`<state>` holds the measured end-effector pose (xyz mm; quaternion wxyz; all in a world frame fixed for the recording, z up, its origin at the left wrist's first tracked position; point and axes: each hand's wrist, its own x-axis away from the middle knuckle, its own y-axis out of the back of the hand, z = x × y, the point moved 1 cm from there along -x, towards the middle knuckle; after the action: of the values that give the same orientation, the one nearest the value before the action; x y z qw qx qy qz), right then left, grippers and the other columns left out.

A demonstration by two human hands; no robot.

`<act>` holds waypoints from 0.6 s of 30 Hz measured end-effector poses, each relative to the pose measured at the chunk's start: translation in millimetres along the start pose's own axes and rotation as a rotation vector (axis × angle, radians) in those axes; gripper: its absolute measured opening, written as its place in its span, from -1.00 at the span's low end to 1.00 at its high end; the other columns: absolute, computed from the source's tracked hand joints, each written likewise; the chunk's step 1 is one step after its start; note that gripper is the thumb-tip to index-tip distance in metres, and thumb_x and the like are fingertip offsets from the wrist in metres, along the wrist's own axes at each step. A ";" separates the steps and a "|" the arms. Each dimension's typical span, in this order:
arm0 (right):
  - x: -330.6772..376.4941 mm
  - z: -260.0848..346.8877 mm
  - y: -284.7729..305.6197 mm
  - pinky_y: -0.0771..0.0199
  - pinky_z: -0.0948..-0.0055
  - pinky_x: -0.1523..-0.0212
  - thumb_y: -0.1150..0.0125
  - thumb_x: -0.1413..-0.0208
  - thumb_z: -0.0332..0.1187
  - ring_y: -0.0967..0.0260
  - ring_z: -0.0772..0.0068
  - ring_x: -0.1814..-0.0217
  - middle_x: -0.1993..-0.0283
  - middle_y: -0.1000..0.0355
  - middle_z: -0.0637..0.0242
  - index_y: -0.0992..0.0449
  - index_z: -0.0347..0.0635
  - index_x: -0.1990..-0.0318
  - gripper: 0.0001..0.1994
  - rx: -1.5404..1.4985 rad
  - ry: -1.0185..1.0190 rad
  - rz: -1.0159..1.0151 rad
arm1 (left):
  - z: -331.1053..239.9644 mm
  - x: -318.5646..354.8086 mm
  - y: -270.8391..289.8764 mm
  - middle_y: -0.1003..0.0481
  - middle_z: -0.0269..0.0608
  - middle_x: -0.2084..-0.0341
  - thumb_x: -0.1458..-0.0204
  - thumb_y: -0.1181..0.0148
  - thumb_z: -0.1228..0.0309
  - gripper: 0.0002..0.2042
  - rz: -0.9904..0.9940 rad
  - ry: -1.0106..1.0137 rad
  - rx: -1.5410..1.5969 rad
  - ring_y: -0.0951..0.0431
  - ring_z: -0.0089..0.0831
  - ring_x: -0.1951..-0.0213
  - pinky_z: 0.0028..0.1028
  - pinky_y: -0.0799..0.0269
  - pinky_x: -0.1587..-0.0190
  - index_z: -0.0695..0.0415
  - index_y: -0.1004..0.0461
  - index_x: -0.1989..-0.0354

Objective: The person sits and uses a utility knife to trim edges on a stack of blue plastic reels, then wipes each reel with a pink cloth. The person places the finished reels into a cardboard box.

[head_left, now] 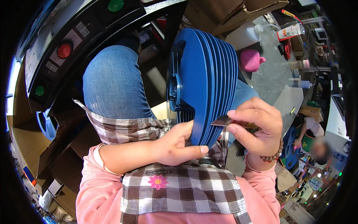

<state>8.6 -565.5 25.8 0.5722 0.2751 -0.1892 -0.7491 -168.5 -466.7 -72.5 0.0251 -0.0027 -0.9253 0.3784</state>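
Several blue reels (pixel 210 84) are standing on edge, left hand (pixel 175 147) is clasping their rims, right hand (pixel 261 127) is pinching a thin strip (pixel 220 121).

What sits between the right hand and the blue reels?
In the head view, a thin flat strip, pinched in the right hand, its tip at the blue reels.

Stacked round blue plastic reels (pixel 203 74), left hand (pixel 178 146) holding their lower edge, right hand (pixel 259 125) pinching a thin dark flat piece (pixel 220 121) (at the rims)
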 end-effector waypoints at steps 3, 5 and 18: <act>-3.1 1.1 2.3 -0.45 0.61 0.50 -0.38 0.18 -0.61 -0.46 0.49 0.47 0.39 -0.46 0.21 -0.59 -0.33 0.23 -0.73 0.012 0.012 0.005 | 1.2 0.3 -0.1 -0.41 -0.29 0.07 -0.09 -0.11 0.52 -0.54 -0.008 -0.004 -0.002 -0.37 -0.61 0.04 -0.50 -0.30 -0.07 0.27 -0.21 -0.19; -3.8 1.6 1.8 -0.46 0.61 0.50 -0.37 0.18 -0.62 -0.46 0.49 0.47 0.38 -0.46 0.21 -0.59 -0.33 0.23 -0.73 0.030 0.009 0.003 | -0.4 0.0 -0.7 -0.41 -0.29 0.07 -0.10 -0.11 0.51 -0.56 -0.007 -0.020 -0.002 -0.37 -0.61 0.04 -0.50 -0.30 -0.06 0.27 -0.23 -0.17; -0.8 1.5 -2.1 -0.42 0.52 0.53 -0.41 0.21 -0.55 -0.44 0.40 0.53 0.45 -0.45 0.26 -0.60 -0.26 0.28 -0.75 0.019 0.036 0.077 | -2.5 1.8 0.0 -0.42 -0.30 0.13 -0.10 -0.09 0.52 -0.55 -0.020 0.039 -0.020 -0.39 -0.63 0.12 -0.52 -0.34 0.02 0.26 -0.21 -0.19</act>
<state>6.2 -564.2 25.9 0.6012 0.2865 -0.1967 -0.7195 -170.3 -464.9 -70.7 0.0470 -0.0012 -0.9283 0.3689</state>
